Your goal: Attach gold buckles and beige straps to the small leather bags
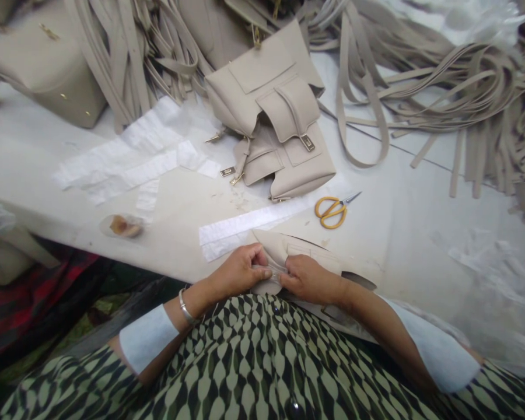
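Observation:
At the table's near edge I hold a beige leather bag piece (pixel 306 248) against my body. My left hand (pixel 238 271) pinches its near edge with closed fingers, a silver bracelet on the wrist. Fingers curled, my right hand (pixel 308 279) grips the same edge right beside the left. The two hands almost touch. Part of the piece is hidden under my right forearm.
A finished beige handbag (pixel 273 125) lies on the white table (pixel 420 233), yellow-handled scissors (pixel 331 211) to its right. White paper strips (pixel 126 157) lie left and in front. Piles of beige straps (pixel 441 87) fill the back. Another bag (pixel 44 70) stands far left.

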`<act>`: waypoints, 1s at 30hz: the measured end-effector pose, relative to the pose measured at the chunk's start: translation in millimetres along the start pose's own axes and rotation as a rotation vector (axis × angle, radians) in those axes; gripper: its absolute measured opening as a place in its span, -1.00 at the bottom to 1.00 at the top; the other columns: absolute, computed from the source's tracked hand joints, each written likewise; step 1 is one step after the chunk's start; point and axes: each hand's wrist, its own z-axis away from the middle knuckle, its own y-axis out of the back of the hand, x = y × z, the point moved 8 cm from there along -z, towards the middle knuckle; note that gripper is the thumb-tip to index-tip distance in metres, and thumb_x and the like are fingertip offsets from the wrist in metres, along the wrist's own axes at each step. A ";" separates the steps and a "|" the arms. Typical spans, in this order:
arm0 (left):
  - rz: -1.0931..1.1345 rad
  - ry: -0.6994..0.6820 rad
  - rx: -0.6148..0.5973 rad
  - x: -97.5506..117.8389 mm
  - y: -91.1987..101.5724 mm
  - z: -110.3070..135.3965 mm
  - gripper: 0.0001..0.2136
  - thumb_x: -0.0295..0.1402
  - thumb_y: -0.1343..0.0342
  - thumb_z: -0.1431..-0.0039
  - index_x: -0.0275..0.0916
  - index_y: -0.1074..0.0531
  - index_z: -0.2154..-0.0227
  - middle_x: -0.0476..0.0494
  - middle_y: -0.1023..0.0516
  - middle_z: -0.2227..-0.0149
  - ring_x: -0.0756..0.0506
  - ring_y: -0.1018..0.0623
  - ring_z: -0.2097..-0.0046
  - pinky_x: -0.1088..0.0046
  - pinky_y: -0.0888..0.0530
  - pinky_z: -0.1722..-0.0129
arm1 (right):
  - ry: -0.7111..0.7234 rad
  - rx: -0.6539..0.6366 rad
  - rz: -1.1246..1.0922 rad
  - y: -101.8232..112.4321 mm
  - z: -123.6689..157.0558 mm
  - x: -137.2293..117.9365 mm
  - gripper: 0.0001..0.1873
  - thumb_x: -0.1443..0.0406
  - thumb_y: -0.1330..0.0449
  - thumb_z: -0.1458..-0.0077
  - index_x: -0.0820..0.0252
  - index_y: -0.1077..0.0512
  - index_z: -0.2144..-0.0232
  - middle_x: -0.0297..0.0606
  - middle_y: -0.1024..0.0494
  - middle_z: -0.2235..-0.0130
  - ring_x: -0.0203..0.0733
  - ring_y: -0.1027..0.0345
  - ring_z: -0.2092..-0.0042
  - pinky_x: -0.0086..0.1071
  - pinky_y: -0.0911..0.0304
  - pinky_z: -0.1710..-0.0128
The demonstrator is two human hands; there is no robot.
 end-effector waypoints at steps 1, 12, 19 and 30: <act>-0.018 -0.009 -0.001 0.8 -0.8 -0.3 -0.86 -0.38 -0.16 0.08 -0.27 -0.29 0.52 0.08 -0.31 0.54 0.04 -0.29 0.47 0.55 -0.22 0.48 | -0.004 0.002 0.008 -1.6 -0.1 0.8 -0.74 0.29 -0.01 -0.11 0.34 -0.44 0.44 -0.04 -0.52 0.37 -0.10 -0.33 0.31 -0.36 -0.08 0.35; 0.003 -0.080 0.106 -4.7 10.5 7.2 -0.79 -0.25 -0.17 0.04 -0.27 -0.30 0.48 0.09 -0.28 0.54 0.04 -0.27 0.46 0.55 -0.20 0.47 | -0.029 -0.100 -0.318 -2.6 1.1 -2.4 -0.69 0.31 0.06 -0.13 0.25 -0.28 0.60 -0.27 -0.41 0.58 -0.28 -0.30 0.53 -0.46 -0.16 0.52; -0.009 -0.093 0.151 -7.3 18.8 14.6 -0.78 -0.23 -0.20 0.02 -0.27 -0.35 0.48 0.07 -0.37 0.51 0.02 -0.33 0.42 0.53 -0.24 0.43 | -0.058 -0.177 -0.596 -0.7 3.4 -12.1 -0.64 0.26 0.02 -0.16 0.25 -0.28 0.64 -0.33 -0.38 0.65 -0.35 -0.23 0.60 -0.52 -0.17 0.58; -0.171 -0.043 0.629 -2.2 40.9 47.2 -0.69 -0.18 -0.28 0.14 -0.23 -0.36 0.39 -0.07 -0.40 0.34 -0.13 -0.36 0.20 0.31 -0.32 0.14 | -0.226 -0.048 -0.694 -5.0 0.2 -6.0 -0.75 0.30 -0.01 -0.07 0.22 -0.25 0.61 -0.35 -0.38 0.66 -0.30 -0.26 0.61 -0.50 -0.17 0.63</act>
